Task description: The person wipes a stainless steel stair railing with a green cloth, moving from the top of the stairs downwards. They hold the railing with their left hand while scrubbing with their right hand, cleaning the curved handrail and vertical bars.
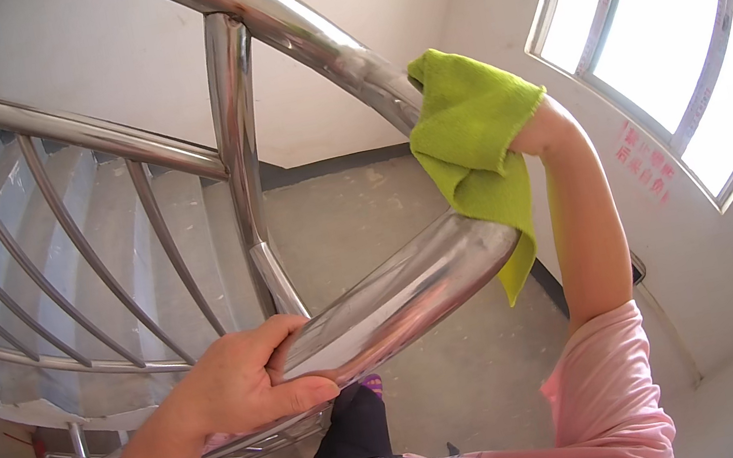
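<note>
A thick, shiny metal handrail (413, 287) bends in front of me, its near length running from lower left up to the right. My left hand (246, 382) grips its lower left part, the thumb on the near side. At the bend on the right, a lime-green cloth (474, 129) is draped around the rail, one corner hanging below it. My right hand (536, 125) is mostly covered by this cloth and presses it round the rail; its fingers are hidden. An upright metal post (237, 127) joins the upper length of the rail.
Concrete stairs (83, 205) descend or rise at the left behind curved metal balusters (70, 215); which, I cannot tell. Below the rail lies the concrete landing floor (338, 234). A bright barred window (660, 15) is in the right wall, with red writing beneath it.
</note>
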Demonstrator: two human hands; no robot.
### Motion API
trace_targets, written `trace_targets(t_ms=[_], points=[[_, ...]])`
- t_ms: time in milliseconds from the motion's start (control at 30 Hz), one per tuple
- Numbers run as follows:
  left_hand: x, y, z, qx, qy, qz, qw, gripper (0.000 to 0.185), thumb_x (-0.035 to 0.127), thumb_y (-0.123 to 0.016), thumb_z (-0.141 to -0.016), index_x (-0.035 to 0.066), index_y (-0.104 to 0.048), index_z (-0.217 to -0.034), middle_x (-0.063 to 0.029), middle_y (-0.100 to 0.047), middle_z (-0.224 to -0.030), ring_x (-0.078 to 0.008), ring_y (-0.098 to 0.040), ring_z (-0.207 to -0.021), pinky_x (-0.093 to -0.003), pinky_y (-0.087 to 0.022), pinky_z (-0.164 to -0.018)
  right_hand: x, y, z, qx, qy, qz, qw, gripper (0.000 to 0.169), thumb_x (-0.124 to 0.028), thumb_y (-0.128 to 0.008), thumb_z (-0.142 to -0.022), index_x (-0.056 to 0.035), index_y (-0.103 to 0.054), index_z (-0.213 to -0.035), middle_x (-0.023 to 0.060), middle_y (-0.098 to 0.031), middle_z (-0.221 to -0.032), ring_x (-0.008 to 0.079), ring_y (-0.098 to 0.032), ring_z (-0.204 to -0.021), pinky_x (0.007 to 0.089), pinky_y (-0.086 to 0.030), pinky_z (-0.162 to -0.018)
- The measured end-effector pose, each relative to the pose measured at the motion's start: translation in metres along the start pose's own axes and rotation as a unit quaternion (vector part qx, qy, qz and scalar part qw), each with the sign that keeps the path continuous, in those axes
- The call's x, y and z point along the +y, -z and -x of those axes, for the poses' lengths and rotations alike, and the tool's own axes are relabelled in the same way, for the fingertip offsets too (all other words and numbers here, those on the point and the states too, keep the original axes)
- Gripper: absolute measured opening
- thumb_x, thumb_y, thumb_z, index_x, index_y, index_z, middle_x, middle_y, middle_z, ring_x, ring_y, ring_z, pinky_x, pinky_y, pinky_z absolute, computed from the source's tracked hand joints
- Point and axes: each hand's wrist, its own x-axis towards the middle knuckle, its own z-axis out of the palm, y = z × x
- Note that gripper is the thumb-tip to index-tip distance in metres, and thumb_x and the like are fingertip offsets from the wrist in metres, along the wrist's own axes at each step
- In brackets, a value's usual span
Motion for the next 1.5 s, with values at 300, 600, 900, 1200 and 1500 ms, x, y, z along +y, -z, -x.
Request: trace_targets(t_ms=[300,600,900,1200,1500], points=[[-0.005,-0.001,0.0,0.009,-0.018,-0.029,0.999,0.069,0.05,-0.073,-0.07,0.001,-0.053,-0.116,-0.013,-0.06,-0.071,-0.0284,-0.061,-0.066,-0.0329,-0.047,-0.062,-0.017,-0.013,-0.049,-0.048,0.036,-0.18,0.982,0.027,-0.028,-0.066,-0.077,-0.004,-0.063,-0.09,0.0054,-0.061,-0.077,0.0121,-0.055,-0.068,0.0305,-0.046,-0.062],[-0.007,-0.003,-0.005,0.005,-0.031,-0.027,0.999,0.075,0.055,-0.07,-0.07,-0.003,-0.052,-0.115,-0.0137,-0.059,-0.069,-0.0283,-0.061,-0.066,-0.0343,-0.047,-0.062,0.066,-0.056,-0.091,-0.061,0.026,-0.614,0.787,0.021,-0.024,-0.062,-0.088,-0.0076,-0.063,-0.101,0.0055,-0.064,-0.091,0.0129,-0.06,-0.08,0.0271,-0.05,-0.071],[-0.006,-0.002,0.0,0.019,-0.024,-0.028,0.999,0.077,0.058,-0.069,-0.071,-0.003,-0.053,-0.115,-0.0135,-0.059,-0.067,-0.0274,-0.061,-0.064,-0.0339,-0.047,-0.061,0.031,-0.082,-0.007,0.114,0.005,-0.777,0.619,0.025,-0.022,-0.062,-0.087,-0.0034,-0.062,-0.103,0.0098,-0.064,-0.096,0.0185,-0.061,-0.085,0.0313,-0.051,-0.075],[-0.009,-0.004,-0.001,0.014,-0.026,-0.016,0.999,0.077,0.056,-0.069,-0.071,-0.003,-0.052,-0.117,-0.0132,-0.059,-0.068,-0.0248,-0.061,-0.064,-0.0325,-0.046,-0.06,0.071,-0.107,0.018,0.102,0.011,-0.895,0.434,0.03,-0.023,-0.063,-0.085,-0.0016,-0.061,-0.105,0.0126,-0.063,-0.097,0.0221,-0.061,-0.086,0.035,-0.051,-0.078],[-0.009,-0.002,0.003,0.011,-0.009,-0.018,1.0,0.072,0.053,-0.068,-0.073,0.0,-0.052,-0.119,-0.0124,-0.061,-0.074,-0.0218,-0.06,-0.067,-0.0312,-0.046,-0.062,-0.032,-0.115,0.089,0.256,0.058,-0.703,0.661,0.038,-0.021,-0.062,-0.086,-0.0021,-0.05,-0.116,0.0107,-0.058,-0.105,0.0186,-0.056,-0.086,0.0339,-0.047,-0.082]])
